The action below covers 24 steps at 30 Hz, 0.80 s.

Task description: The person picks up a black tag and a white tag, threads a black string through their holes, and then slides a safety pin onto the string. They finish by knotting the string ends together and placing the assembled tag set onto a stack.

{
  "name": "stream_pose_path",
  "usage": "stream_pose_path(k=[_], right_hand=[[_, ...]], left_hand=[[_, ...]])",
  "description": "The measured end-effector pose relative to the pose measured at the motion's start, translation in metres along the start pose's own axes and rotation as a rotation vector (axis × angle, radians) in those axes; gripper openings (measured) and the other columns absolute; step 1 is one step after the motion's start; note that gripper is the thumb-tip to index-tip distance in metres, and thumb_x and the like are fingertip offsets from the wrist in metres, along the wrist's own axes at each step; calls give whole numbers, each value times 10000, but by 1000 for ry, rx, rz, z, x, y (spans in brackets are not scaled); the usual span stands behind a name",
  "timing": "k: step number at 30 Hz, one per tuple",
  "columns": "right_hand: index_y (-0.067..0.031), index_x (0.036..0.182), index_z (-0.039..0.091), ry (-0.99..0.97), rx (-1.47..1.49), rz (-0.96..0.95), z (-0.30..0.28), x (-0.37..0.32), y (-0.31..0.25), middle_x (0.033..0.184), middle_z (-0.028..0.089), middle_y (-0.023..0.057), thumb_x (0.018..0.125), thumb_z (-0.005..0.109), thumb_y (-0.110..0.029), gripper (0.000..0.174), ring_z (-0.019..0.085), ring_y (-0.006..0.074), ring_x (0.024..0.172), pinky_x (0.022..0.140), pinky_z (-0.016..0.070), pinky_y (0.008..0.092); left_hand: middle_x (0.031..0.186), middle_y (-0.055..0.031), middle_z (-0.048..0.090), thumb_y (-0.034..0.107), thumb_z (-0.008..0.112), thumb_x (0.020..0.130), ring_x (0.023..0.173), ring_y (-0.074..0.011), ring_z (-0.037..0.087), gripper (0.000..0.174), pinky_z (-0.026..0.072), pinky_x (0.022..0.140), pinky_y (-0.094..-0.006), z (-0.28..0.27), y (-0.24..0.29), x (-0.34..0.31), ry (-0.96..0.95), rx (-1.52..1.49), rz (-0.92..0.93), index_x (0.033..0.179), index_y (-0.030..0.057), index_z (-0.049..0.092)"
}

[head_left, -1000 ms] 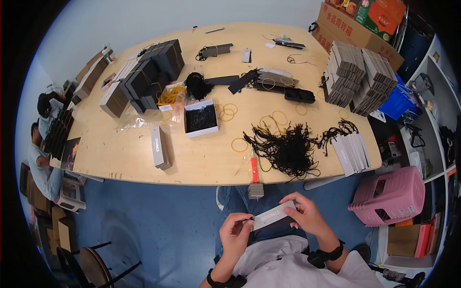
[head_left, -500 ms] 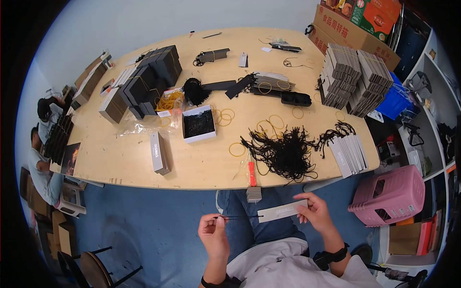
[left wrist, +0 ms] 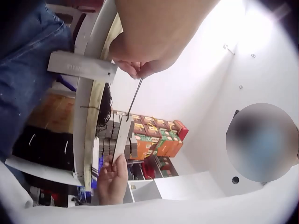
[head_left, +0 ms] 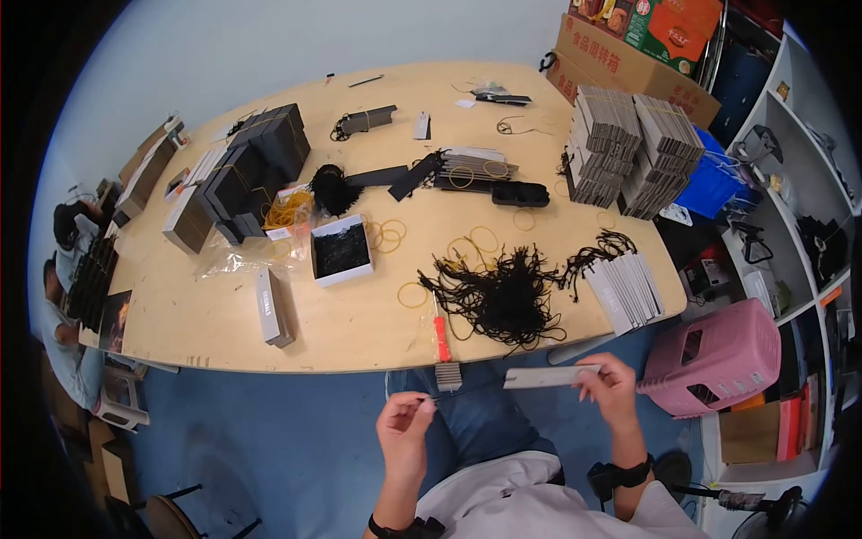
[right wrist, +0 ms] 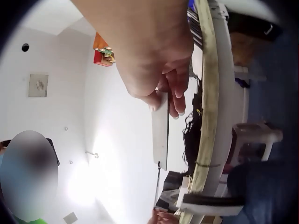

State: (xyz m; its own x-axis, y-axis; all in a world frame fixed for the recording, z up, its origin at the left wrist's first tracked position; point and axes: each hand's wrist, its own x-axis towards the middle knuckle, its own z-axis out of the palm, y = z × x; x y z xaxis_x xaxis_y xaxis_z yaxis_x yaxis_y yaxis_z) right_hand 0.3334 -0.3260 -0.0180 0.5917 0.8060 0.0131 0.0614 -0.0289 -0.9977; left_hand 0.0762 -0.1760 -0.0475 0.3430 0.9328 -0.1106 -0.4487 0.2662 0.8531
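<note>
Left hand (head_left: pixel 406 422) farther from tag (head_left: pixel 549 376)

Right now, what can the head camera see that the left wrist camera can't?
Only the head view shows the table's top with the white box, and the pink stool beside it. Only the left wrist view plainly shows the thin cord stretched from the left hand and its pinch to the tag. Both show the right hand holding that tag.
</note>
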Motion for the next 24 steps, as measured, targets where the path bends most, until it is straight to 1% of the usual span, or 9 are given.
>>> stream_pose_path(k=[2,4,5,6,8,9,12,18,24], right_hand=[[24,992,636,78,-30,-29,-10,6,-2,850,670,97,886,609,-29,121,613,118,600,539,462,204],[35,969,627,211,-193,-240,-20,13,4,830,669,77,890,607,-33,107,608,123,611,584,470,213],[38,945,618,235,-259,-226,-32,14,8,895,663,87,895,609,-49,101,614,146,745,710,473,243],[38,945,618,234,-260,-229,-34,21,11,895,663,87,895,609,-49,101,614,146,745,710,473,243],[30,937,619,446,-335,-518,-37,34,15,977,641,105,894,612,-57,97,578,170,916,827,437,272],[26,940,621,537,-414,-469,-36,37,14,1022,622,117,882,619,-57,101,532,222,1022,901,405,311],[10,901,614,762,-802,-480,-38,48,27,1033,616,108,853,639,-66,93,506,270,1054,925,379,365],[-30,811,574,818,-1079,-465,-33,48,37,1109,581,86,810,666,-106,120,462,298,1110,949,306,434],[-42,840,622,717,-1004,-454,-25,57,31,1103,584,80,796,683,-104,98,467,294,1107,942,315,418]], left_hand=[[847,-14,617,19,624,887,803,-103,581,83,459,754,-234,19,0,6,-86,33,-31,968,35,612],[924,-43,655,34,609,902,873,-122,611,120,456,760,-238,41,-1,13,-170,12,-74,1021,25,623],[924,-43,655,34,609,902,873,-122,611,120,456,760,-238,51,-1,16,-171,9,-71,1021,25,623],[973,-57,662,46,598,911,915,-131,615,138,456,770,-243,61,-2,20,-188,0,-96,1044,20,623],[1023,-71,668,58,588,920,957,-140,618,156,457,779,-248,70,-1,20,-204,-10,-119,1067,16,622],[1063,-71,663,76,581,931,991,-137,612,164,457,812,-250,74,0,19,-232,-11,-101,1080,18,621],[1116,-63,653,95,581,938,1039,-135,599,177,456,846,-252,67,-1,14,-279,-12,-100,1095,23,617],[1008,-84,665,47,565,919,916,-140,604,130,450,779,-254,29,14,9,-139,78,-28,1030,4,619],[969,-84,664,39,559,915,856,-131,600,92,446,750,-253,6,22,3,-37,82,3,979,4,615]])
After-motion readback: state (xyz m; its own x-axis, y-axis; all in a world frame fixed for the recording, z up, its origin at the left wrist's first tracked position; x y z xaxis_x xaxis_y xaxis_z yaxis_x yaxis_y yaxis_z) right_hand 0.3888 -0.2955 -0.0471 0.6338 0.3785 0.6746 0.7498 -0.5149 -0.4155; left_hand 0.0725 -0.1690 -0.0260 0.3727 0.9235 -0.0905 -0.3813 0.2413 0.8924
